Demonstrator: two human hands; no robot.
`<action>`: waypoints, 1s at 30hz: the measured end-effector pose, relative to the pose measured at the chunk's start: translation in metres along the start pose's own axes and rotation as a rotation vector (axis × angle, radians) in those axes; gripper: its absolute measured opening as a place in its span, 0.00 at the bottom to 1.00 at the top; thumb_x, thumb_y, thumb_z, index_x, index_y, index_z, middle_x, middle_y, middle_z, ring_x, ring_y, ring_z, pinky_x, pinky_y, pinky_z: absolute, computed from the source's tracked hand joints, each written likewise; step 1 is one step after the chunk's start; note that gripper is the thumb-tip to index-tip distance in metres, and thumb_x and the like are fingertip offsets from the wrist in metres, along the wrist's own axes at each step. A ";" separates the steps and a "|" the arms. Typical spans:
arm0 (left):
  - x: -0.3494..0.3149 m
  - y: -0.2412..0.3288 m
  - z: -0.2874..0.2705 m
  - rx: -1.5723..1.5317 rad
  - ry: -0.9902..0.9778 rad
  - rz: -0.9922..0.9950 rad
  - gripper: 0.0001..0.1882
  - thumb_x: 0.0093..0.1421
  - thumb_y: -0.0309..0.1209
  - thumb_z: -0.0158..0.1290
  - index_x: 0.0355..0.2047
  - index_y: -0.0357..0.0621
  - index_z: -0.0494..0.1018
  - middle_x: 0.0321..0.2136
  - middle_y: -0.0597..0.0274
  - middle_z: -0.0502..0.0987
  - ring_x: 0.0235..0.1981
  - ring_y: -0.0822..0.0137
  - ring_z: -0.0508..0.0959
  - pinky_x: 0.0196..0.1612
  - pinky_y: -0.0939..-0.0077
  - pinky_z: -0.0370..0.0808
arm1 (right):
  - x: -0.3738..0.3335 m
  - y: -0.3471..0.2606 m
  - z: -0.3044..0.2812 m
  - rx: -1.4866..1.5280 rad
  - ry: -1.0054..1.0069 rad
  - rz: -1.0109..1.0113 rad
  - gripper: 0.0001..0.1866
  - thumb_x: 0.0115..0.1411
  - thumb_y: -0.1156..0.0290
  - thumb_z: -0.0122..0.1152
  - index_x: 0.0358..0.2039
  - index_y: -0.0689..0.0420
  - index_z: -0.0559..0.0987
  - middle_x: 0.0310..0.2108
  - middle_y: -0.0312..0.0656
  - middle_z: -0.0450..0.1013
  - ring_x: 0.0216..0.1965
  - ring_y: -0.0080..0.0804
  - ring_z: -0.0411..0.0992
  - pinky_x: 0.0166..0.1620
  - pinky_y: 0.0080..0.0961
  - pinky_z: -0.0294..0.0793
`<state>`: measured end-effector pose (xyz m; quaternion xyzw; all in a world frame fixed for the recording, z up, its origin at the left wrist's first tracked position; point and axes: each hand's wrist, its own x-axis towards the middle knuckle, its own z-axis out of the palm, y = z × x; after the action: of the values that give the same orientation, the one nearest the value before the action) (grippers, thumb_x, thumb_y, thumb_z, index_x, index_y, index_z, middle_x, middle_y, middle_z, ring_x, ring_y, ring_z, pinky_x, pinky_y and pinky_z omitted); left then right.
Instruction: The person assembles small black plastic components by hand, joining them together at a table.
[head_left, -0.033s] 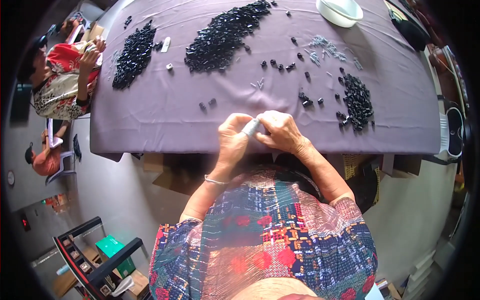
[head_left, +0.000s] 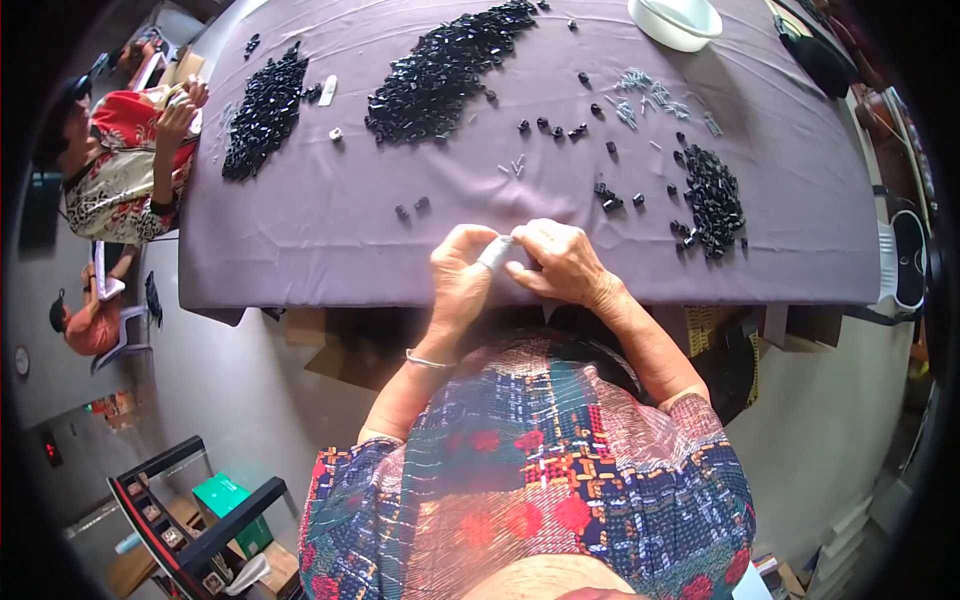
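Left hand (head_left: 460,275) is over the near edge of the table, fingers curled, its tips meeting those of the right hand. A pale wrap (head_left: 495,252) shows at its inner side; whether this covers the thumb or is pinched cannot be determined. Right hand (head_left: 562,262) is bent at the knuckles, thumb and forefinger drawn in toward the left. Whatever lies between the tips is too small and too hidden to identify, so a grasp cannot be confirmed for either hand. A thin bracelet (head_left: 428,360) circles the left wrist.

Nearest loose items: two black parts (head_left: 402,212) on the purple cloth (head_left: 330,265), just beyond the left hand and to its left, set slightly apart; a few grey pins (head_left: 517,168) lie beyond the fingertips. Black parts are also heaped in a left pile (head_left: 265,115), a larger middle pile (head_left: 440,80) and a right pile (head_left: 715,200), with strays between the last two. A pin cluster (head_left: 640,90) lies beyond the right pile. One white bowl (head_left: 672,32) stands near the far edge. A white tag (head_left: 328,90) lies beside the left pile.

At the left side, a co-worker (head_left: 125,170) holds both hands raised.
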<state>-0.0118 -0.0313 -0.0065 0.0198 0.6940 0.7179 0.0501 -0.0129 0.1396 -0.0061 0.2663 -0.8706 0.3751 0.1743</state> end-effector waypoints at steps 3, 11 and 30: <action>0.018 -0.007 -0.021 0.336 0.135 0.234 0.08 0.52 0.16 0.57 0.32 0.39 0.73 0.28 0.68 0.75 0.28 0.79 0.72 0.33 0.84 0.71 | -0.005 0.013 -0.025 -0.084 0.133 0.063 0.06 0.50 0.74 0.63 0.28 0.58 0.75 0.26 0.43 0.70 0.27 0.40 0.71 0.31 0.32 0.73; 0.049 0.001 -0.065 1.189 0.337 0.673 0.10 0.43 0.22 0.61 0.29 0.48 0.77 0.34 0.64 0.76 0.39 0.62 0.71 0.49 0.67 0.65 | -0.012 0.051 -0.072 -0.254 0.242 0.429 0.06 0.50 0.73 0.63 0.28 0.59 0.76 0.26 0.43 0.70 0.29 0.38 0.70 0.34 0.29 0.71; -0.002 0.003 0.020 0.583 0.059 0.473 0.13 0.43 0.19 0.59 0.32 0.43 0.77 0.34 0.60 0.75 0.40 0.60 0.72 0.44 0.70 0.69 | -0.004 0.020 -0.023 -0.148 0.288 0.217 0.14 0.44 0.80 0.65 0.33 0.59 0.74 0.29 0.40 0.70 0.30 0.36 0.69 0.38 0.31 0.68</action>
<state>-0.0082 -0.0121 -0.0028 0.1725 0.8467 0.4820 -0.1447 -0.0192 0.1690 -0.0041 0.1011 -0.8855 0.3610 0.2747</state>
